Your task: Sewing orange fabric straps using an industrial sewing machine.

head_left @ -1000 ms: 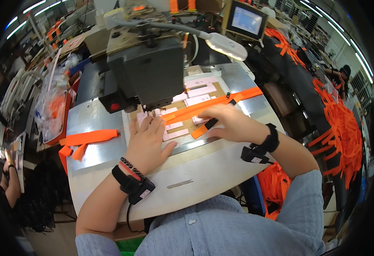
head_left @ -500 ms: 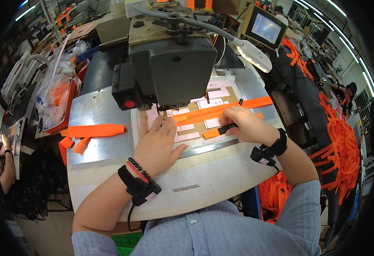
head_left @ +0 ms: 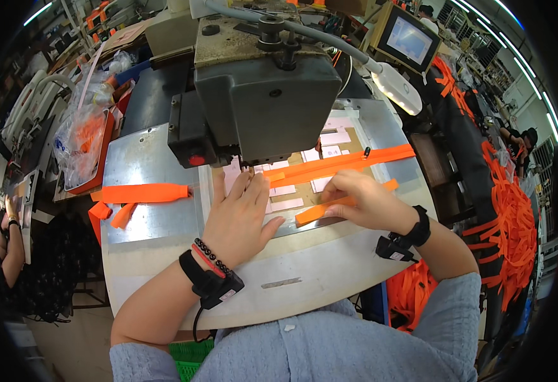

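Head view: The left hand (head_left: 240,219) lies palm down, fingers extended and thumb spread, its fingertips beside the left end of the long orange strap (head_left: 349,164). That strap runs across the brown template board (head_left: 304,191), just in front of the sewing machine head (head_left: 272,108). The left hand's position on the board matches the frame of half a second ago.

The right hand (head_left: 368,200) appears to pinch the short orange strap (head_left: 310,215) between thumb and curled fingers; the hand itself partly covers the grip. Where a black piece showed at these fingertips earlier, orange now shows. The short strap's near end has shifted toward the person. A folded orange strap (head_left: 145,193) remains on the metal plate (head_left: 155,223) at left.
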`<action>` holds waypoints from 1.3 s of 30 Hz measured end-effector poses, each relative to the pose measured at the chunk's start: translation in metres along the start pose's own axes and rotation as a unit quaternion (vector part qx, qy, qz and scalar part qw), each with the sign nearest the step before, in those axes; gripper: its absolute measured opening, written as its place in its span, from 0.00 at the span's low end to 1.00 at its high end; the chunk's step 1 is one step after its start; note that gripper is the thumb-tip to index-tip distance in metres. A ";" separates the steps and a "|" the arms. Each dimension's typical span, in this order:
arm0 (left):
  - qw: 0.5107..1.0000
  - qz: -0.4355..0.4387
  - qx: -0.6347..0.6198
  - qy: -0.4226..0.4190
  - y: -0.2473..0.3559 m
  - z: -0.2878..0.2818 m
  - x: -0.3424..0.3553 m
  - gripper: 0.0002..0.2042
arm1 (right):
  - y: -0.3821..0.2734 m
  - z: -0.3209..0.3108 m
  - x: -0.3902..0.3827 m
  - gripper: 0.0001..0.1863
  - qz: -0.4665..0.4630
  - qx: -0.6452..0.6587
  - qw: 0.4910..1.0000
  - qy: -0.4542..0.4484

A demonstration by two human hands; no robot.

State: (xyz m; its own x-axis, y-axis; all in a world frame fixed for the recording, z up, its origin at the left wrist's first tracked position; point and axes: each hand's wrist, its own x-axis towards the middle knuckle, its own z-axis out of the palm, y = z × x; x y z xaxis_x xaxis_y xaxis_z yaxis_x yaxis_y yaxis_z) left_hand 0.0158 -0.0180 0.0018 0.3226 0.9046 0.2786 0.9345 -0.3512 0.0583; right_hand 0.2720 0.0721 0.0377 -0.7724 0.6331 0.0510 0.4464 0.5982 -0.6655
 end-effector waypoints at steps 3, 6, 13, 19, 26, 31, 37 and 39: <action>1.000 -0.002 -0.008 -0.011 0.000 -0.002 0.001 0.30 | -0.001 0.012 0.002 0.10 -0.027 -0.050 0.998 -0.011; 1.000 0.001 -0.014 0.005 -0.001 0.000 -0.001 0.30 | 0.002 0.010 0.007 0.09 -0.022 -0.018 0.998 -0.054; 1.000 -0.004 -0.025 0.012 -0.002 0.003 0.000 0.29 | -0.010 -0.011 0.058 0.07 0.106 0.104 0.983 -0.105; 1.000 0.006 -0.021 0.005 -0.001 0.002 0.001 0.28 | -0.001 0.002 0.094 0.11 0.067 0.107 0.989 -0.074; 0.999 0.001 -0.032 -0.004 -0.001 0.000 0.003 0.29 | 0.011 0.017 0.102 0.14 0.023 -0.032 0.997 -0.059; 1.000 0.001 -0.023 -0.005 0.000 -0.001 0.004 0.30 | 0.009 0.020 0.102 0.13 0.042 -0.012 0.998 -0.050; 1.000 0.003 -0.018 -0.009 0.001 -0.002 0.004 0.31 | 0.015 0.026 0.103 0.13 0.036 -0.003 0.999 -0.037; 1.000 0.001 -0.018 -0.013 0.001 -0.003 0.004 0.32 | 0.013 0.027 0.104 0.12 0.048 0.004 0.998 -0.044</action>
State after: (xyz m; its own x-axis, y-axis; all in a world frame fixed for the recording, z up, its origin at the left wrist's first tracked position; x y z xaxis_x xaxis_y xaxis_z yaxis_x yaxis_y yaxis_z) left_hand 0.0179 -0.0152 0.0058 0.3279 0.9100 0.2538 0.9283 -0.3603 0.0925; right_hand 0.1856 0.1325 0.0146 -0.7629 0.6416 -0.0795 0.5175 0.5324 -0.6698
